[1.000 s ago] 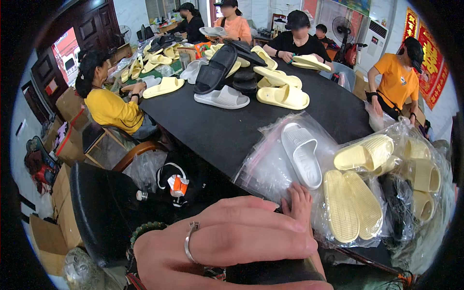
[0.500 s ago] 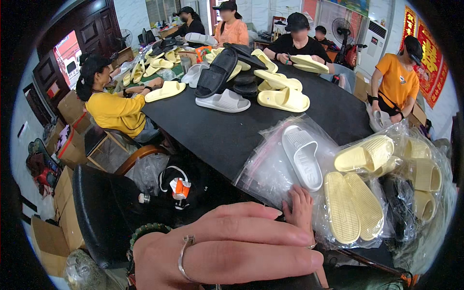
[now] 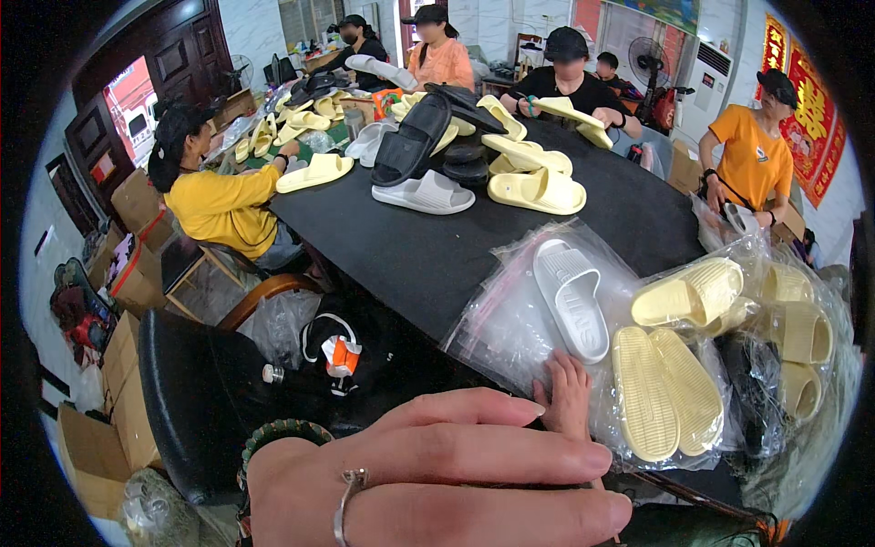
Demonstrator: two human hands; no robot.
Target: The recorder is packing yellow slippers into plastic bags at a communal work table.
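Observation:
Close in front, my left hand, with a ring and a braided bracelet, stretches its fingers to the right and holds nothing I can see. Beyond it my right hand lies at the table's near edge, fingers spread on a stack of clear plastic bags. Just past its fingertips a single white slipper rests on the bags. To the right of that hand is a pair of yellow slippers in clear plastic, soles up. Part of my right wrist is hidden behind my left fingers.
More bagged yellow slippers and a bagged black pair crowd the right side. Loose slippers, including a black one and a grey one, pile up mid-table. Co-workers sit and stand around. A black chair stands at left.
My left hand has moved slightly right; my right hand stays on the bags. The co-worker in yellow reaches farther out, the one in black has shifted a yellow slipper, and the one in orange has straightened.

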